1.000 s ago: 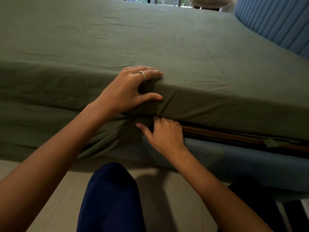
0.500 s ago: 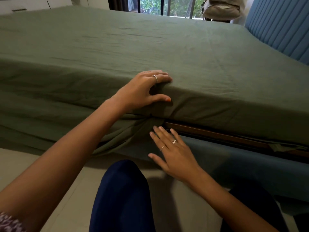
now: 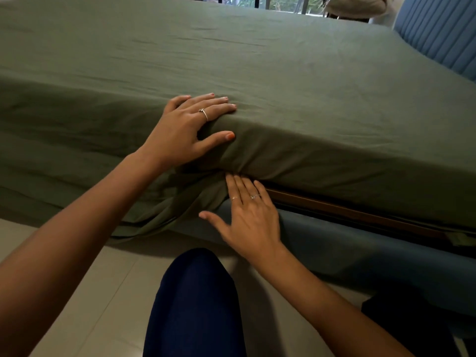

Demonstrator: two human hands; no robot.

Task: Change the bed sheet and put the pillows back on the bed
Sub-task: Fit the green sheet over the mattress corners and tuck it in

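My left hand (image 3: 189, 130) lies spread over the near edge of the mattress at the centre of the frame, fingers flat on the top surface and thumb pressed against the side face, gripping nothing, only bearing down on the green bed sheet (image 3: 257, 73). That sheet covers the whole top of the bed, from the upper left of the frame across to the blue padded headboard (image 3: 438, 32) at the upper right, with light creases. My right hand (image 3: 248, 215) is below, open with the fingers straight and together; their tips touch the fold where the sheet disappears under the mattress's lower edge. To the left of that point the sheet hangs loose in a bunch, drooping to the pale tiled floor (image 3: 103, 292). To the right of it the cloth sits tight under the mattress, and a brown strip of the frame (image 3: 334, 210) shows above the blue bed base (image 3: 360, 248). My knee (image 3: 195, 292) in dark blue fills the lower centre, just short of the base, with bare floor on either side of it.
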